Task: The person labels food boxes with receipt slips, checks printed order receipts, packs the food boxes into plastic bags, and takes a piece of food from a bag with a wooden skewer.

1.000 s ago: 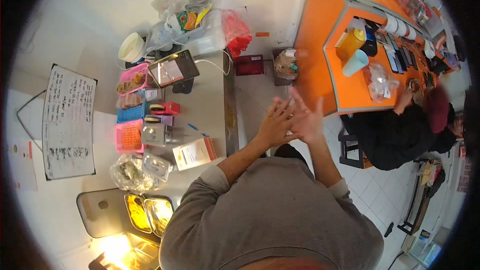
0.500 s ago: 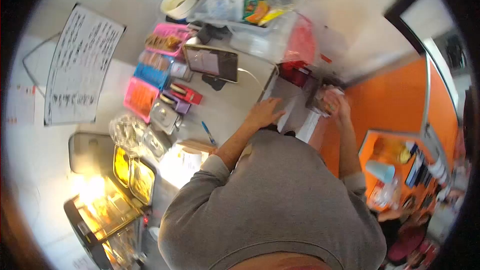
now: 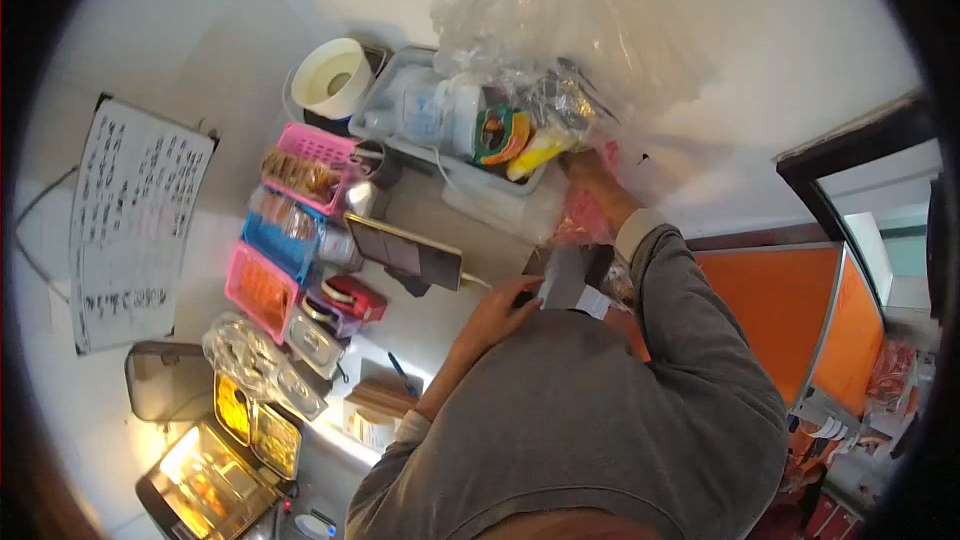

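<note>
My right hand point(image 3: 588, 172) reaches to the right end of the clear plastic bin point(image 3: 455, 165), beside the yellow packet point(image 3: 536, 154) and above the red plastic bag point(image 3: 583, 218). Its fingertips are hidden among the bags, so its grip cannot be made out. My left hand point(image 3: 503, 312) is at the counter's edge, fingers slightly bent and apart, holding nothing visible. Just up and left of it, a tablet point(image 3: 405, 252) leans on a stand with a white cable attached. A green and orange packet point(image 3: 501, 134) lies in the bin.
Pink baskets point(image 3: 262, 290) and a blue basket point(image 3: 280, 233) line the wall side, with a white tub point(image 3: 332, 78) above. A lit food case point(image 3: 205, 480) stands lower left. Large clear bags point(image 3: 580, 20) hang over the bin. An orange partition point(image 3: 755, 315) is at right.
The view has turned toward the counter. My hands, together at first, have separated; the right has reached up to the bin and bags, while the left has come to the counter's edge.
</note>
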`<action>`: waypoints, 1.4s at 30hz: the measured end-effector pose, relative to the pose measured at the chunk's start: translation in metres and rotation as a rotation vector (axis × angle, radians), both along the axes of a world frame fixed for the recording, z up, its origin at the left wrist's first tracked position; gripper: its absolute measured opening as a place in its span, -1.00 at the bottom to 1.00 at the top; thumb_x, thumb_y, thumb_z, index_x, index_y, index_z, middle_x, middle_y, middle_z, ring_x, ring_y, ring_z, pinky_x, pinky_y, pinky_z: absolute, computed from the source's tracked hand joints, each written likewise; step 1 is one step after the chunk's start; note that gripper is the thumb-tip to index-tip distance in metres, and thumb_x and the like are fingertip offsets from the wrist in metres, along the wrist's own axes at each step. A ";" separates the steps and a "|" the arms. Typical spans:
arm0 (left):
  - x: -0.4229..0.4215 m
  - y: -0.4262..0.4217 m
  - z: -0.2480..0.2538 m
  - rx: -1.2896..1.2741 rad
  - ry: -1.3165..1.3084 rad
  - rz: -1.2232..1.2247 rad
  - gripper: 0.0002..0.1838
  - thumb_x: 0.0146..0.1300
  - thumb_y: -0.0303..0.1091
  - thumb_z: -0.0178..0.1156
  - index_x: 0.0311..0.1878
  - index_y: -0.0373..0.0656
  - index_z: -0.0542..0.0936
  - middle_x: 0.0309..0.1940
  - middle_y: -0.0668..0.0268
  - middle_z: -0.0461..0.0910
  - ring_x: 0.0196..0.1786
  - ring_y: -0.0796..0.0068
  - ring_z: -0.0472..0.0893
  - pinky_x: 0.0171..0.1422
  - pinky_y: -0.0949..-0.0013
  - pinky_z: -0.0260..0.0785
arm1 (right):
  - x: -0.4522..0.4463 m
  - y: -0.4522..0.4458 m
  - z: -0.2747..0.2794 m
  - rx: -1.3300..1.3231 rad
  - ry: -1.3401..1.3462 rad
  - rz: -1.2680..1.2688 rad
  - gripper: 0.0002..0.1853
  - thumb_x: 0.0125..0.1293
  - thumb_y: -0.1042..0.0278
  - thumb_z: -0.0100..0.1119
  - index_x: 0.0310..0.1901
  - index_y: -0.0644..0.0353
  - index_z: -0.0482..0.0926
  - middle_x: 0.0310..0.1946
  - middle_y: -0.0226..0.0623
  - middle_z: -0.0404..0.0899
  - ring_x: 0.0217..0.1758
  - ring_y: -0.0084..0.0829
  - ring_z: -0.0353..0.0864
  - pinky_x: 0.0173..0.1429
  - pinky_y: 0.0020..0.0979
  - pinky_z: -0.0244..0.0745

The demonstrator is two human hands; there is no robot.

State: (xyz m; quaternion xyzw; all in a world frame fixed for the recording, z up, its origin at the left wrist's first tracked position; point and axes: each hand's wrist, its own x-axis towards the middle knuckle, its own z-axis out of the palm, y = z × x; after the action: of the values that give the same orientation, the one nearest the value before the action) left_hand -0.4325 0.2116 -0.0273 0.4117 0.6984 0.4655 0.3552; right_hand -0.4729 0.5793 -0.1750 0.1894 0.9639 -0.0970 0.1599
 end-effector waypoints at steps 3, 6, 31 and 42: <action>-0.010 0.037 -0.007 -0.054 -0.038 -0.141 -0.56 0.32 -0.16 0.19 0.21 -0.09 0.47 0.10 0.14 0.53 0.13 0.14 0.54 0.20 0.19 0.39 | -0.021 -0.001 0.005 0.008 -0.125 0.016 -0.64 0.30 0.39 0.07 0.14 0.04 0.54 0.11 -0.06 0.54 0.23 -0.10 0.47 0.27 -0.20 0.38; -0.013 0.069 -0.031 -0.128 0.068 -0.245 -0.54 0.32 -0.11 0.17 0.22 -0.07 0.45 0.13 0.14 0.51 0.17 0.10 0.51 0.24 0.16 0.36 | -0.026 -0.010 -0.007 -0.055 -0.019 -0.032 -0.66 0.30 0.38 0.07 0.11 0.05 0.54 0.08 -0.09 0.54 0.21 -0.12 0.48 0.24 -0.21 0.39; -0.063 0.185 -0.162 -0.629 0.750 -0.330 -0.19 0.22 0.36 0.01 0.45 0.16 0.22 0.51 0.13 0.01 0.56 0.06 -0.05 0.43 -0.13 0.02 | 0.085 -0.068 0.023 -1.625 0.804 -0.872 -0.83 0.38 0.27 0.12 -0.08 0.12 0.54 -0.13 -0.32 0.60 0.04 -0.35 0.59 0.02 -0.31 0.50; -0.036 0.219 -0.187 -0.292 -0.059 -0.226 -0.26 0.30 0.24 0.02 0.43 0.03 0.24 0.44 0.08 0.12 0.47 0.05 0.12 0.42 -0.08 0.09 | 0.351 -0.169 0.165 -1.201 1.244 -0.826 -0.77 0.28 0.28 0.23 -0.43 0.16 0.44 -0.44 -0.51 0.41 -0.32 -0.63 0.39 -0.21 -0.49 0.37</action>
State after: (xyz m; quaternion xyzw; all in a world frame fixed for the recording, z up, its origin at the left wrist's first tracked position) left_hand -0.4686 0.4308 -0.2145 0.4175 0.6971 0.3282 0.4817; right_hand -0.1221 0.4100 -0.0097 0.3153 0.5226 -0.7072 -0.3569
